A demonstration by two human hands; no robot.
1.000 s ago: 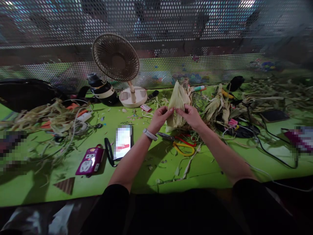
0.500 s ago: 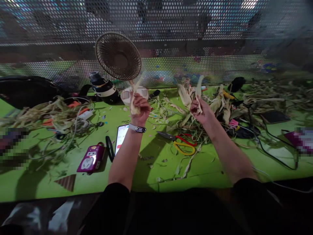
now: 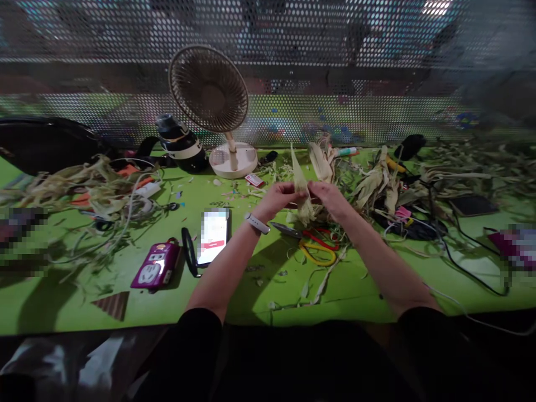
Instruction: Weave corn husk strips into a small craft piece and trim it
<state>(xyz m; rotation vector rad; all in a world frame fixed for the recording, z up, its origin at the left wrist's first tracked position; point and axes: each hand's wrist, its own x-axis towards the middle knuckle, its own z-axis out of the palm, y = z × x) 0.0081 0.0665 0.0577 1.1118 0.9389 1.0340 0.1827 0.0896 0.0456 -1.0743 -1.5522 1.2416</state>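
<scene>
A pale corn husk (image 3: 300,176) stands upright between my two hands, its pointed tip up and its frayed end hanging below the fingers. From the left, my left hand (image 3: 280,197) pinches it, a pale watch band on that wrist. My right hand (image 3: 329,197) grips the same husk from the right, fingers closed by its edge; whether a second strip lies within it I cannot make out. Beneath the hands lie scissors (image 3: 316,252) with red and yellow handles. Behind and right of them are more dried husks (image 3: 321,162) and a husk bundle (image 3: 372,181).
A fan (image 3: 232,159) and a black bottle (image 3: 184,148) stand at the back, before a perforated metal screen (image 3: 285,84). Left of my forearm lie a phone (image 3: 214,237) and a purple power socket (image 3: 154,267). Husk piles and cables (image 3: 469,271) lie at both sides.
My hands were apart, each holding a pale husk strip. They have come together in the middle, lower over the table, around one upright husk. The fan's base and the phone now show.
</scene>
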